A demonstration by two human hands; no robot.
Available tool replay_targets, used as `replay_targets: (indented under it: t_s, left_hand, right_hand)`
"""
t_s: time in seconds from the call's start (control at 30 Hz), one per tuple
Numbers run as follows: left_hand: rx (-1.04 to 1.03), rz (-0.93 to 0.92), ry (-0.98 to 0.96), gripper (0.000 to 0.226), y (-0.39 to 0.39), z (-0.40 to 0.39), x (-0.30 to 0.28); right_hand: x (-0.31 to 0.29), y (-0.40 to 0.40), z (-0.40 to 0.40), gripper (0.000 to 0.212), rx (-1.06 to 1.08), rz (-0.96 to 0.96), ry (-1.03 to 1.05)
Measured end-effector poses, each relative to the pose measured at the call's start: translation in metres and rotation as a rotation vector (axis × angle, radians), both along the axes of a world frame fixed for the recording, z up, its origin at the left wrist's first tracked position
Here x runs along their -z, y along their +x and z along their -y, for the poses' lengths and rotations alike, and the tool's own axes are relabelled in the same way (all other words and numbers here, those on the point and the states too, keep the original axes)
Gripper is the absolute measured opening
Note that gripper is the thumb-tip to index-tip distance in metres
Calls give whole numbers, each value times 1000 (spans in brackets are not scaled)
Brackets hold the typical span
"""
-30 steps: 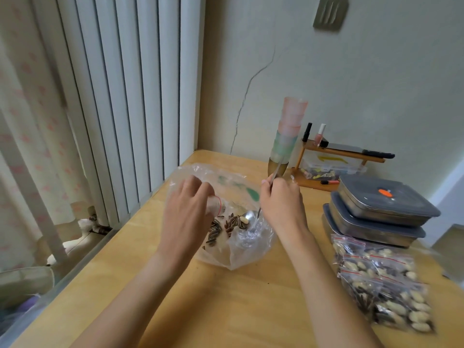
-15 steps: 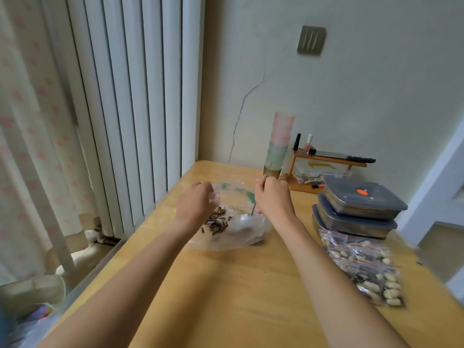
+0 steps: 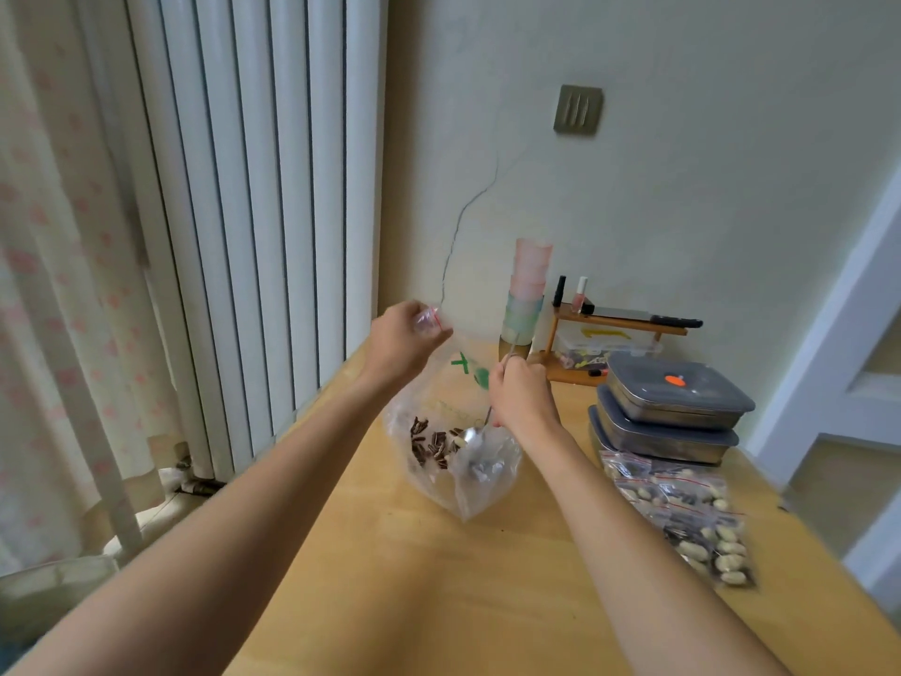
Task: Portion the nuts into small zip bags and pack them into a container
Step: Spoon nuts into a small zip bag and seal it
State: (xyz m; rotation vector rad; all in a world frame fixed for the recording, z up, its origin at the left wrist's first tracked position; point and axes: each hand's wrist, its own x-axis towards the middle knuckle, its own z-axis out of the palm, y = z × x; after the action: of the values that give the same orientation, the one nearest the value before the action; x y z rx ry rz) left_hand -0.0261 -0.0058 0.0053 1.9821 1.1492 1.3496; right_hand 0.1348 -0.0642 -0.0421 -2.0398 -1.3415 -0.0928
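A large clear plastic bag with dark striped seeds and pale nuts lies on the wooden table. My left hand is raised above the bag and pinches a small zip bag with a red strip. My right hand grips a metal spoon whose bowl is down inside the large bag. Several filled small zip bags lie on the table to the right. Two lidded metal containers are stacked behind them.
A stack of pink and green plastic cups stands at the wall beside a small wooden shelf with bottles. A white radiator and a curtain fill the left side. The table's left edge runs near the radiator.
My left hand has lifted up and away from the large bag with the small zip bag. The camera has tilted upward. My right hand still holds the spoon in the bag.
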Motion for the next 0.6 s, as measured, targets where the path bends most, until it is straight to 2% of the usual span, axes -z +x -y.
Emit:
replay_targets:
  t_s: [0.2, 0.37, 0.5, 0.53, 0.6]
  left_hand:
    - [98, -46, 69, 24, 24, 7, -49]
    - [237, -23, 72, 24, 39, 18, -67]
    - [312, 1, 76, 25, 43, 24, -60]
    - [272, -35, 99, 25, 43, 23, -58]
    - [79, -221, 191, 20, 37, 19, -55]
  right_hand:
    - [2, -8, -1, 33, -9, -18, 1]
    - [5, -10, 0, 34, 47, -57, -1]
    - [18, -6, 5, 29, 106, -334, 87]
    - [20, -4, 8, 30, 132, -415, 99]
    - [26, -2, 11, 38, 168, -549, 122]
